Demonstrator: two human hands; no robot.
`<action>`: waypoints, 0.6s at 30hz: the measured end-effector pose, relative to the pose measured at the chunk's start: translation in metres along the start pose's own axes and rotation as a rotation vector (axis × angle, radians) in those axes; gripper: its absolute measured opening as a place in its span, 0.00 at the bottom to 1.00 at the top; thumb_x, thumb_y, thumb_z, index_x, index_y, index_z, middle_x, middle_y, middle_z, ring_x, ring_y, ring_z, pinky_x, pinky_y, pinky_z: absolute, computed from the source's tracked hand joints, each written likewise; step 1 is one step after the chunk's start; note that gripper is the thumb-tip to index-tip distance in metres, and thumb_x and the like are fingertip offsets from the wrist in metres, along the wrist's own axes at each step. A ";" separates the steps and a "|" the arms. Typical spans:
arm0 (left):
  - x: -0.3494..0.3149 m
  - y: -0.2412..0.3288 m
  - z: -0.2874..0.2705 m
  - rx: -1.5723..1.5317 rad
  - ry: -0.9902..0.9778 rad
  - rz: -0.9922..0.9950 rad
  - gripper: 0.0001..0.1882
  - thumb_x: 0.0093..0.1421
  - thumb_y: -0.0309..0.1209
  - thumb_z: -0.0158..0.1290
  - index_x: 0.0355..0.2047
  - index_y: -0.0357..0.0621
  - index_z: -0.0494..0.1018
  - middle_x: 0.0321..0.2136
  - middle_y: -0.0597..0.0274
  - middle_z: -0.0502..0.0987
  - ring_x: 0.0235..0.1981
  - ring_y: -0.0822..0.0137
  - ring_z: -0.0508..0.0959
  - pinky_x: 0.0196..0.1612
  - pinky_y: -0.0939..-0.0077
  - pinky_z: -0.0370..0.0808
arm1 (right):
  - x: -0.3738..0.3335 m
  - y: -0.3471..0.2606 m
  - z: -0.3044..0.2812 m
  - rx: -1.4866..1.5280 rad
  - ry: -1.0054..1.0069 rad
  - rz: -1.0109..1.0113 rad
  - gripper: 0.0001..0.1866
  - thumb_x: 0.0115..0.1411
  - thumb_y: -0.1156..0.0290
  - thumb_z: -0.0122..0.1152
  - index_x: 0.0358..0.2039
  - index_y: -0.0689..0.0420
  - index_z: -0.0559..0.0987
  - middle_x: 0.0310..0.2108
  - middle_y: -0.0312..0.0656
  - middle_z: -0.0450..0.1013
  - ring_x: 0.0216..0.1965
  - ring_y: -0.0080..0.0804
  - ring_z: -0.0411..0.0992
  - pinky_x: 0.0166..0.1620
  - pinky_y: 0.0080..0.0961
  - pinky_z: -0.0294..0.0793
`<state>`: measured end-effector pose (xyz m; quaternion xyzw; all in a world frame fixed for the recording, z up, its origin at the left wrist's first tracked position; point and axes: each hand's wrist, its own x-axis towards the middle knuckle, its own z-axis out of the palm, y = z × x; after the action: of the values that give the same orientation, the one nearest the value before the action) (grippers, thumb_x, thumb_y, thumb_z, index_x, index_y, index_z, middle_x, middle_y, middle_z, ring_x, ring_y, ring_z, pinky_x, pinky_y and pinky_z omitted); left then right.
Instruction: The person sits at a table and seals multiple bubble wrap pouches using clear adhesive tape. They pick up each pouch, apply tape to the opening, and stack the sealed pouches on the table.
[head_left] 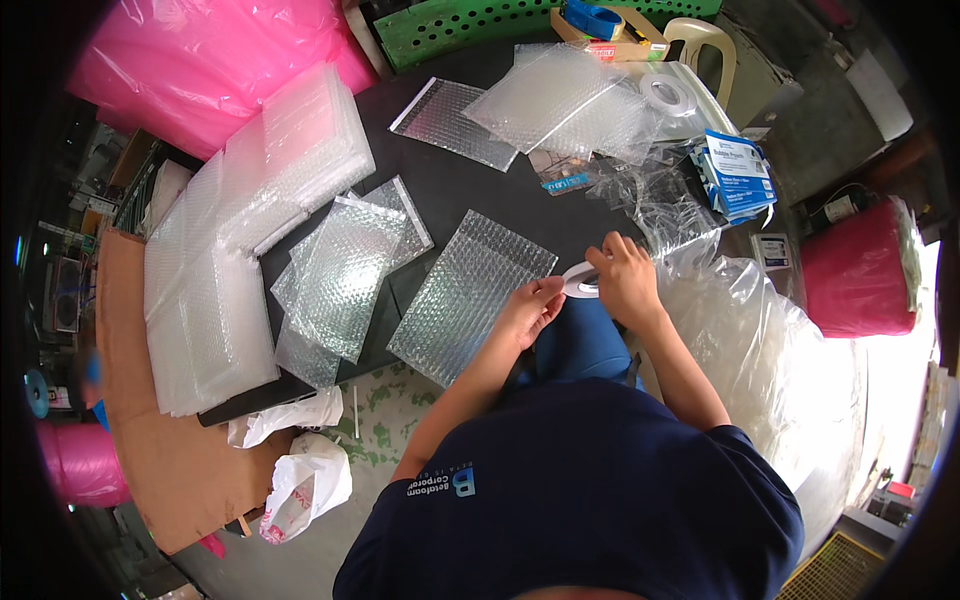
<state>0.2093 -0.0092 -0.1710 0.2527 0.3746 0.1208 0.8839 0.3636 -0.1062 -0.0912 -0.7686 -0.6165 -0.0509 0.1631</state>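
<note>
A roll of white tape (577, 284) is held above my lap at the table's near edge. My left hand (528, 312) pinches the roll's left side, or a tape end there, between thumb and finger; which one I cannot tell. My right hand (626, 282) grips the roll from the right with fingers curled over it. Just left of the hands, a clear bubble wrap pouch (465, 290) lies flat on the black table (415, 195). Farther left, several more bubble wrap pouches (345, 270) overlap in a loose pile.
Tall stacks of bubble wrap pouches (205, 290) line the left side. More bubble wrap sheets (560, 95) and another tape roll (668, 95) lie at the back. Crumpled clear film (680, 210), blue-and-white printed packets (735, 175) and a large clear plastic bag (770, 350) are on the right.
</note>
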 end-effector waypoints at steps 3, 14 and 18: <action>0.000 0.010 -0.010 0.061 0.011 0.099 0.09 0.59 0.29 0.58 0.37 0.40 0.73 0.30 0.68 0.75 0.31 0.78 0.75 0.40 0.86 0.75 | -0.006 -0.002 -0.002 0.065 -0.128 -0.023 0.15 0.47 0.77 0.55 0.37 0.51 0.76 0.30 0.41 0.70 0.32 0.45 0.73 0.34 0.37 0.70; 0.075 0.099 -0.081 1.067 0.481 0.989 0.27 0.55 0.23 0.58 0.54 0.44 0.63 0.23 0.62 0.75 0.24 0.68 0.75 0.32 0.72 0.72 | -0.012 0.008 0.001 0.327 -0.471 0.066 0.23 0.57 0.69 0.54 0.55 0.41 0.71 0.31 0.46 0.74 0.33 0.48 0.74 0.36 0.42 0.73; 0.095 0.094 -0.085 1.081 0.629 1.048 0.25 0.56 0.23 0.56 0.54 0.42 0.63 0.23 0.59 0.73 0.25 0.63 0.75 0.31 0.69 0.72 | -0.003 0.007 0.015 0.279 -0.434 0.113 0.24 0.58 0.68 0.52 0.56 0.39 0.71 0.28 0.45 0.74 0.30 0.46 0.74 0.34 0.41 0.74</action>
<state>0.2110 0.1389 -0.2281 0.7408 0.4449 0.3864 0.3224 0.3673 -0.1056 -0.1078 -0.7649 -0.5941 0.2100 0.1341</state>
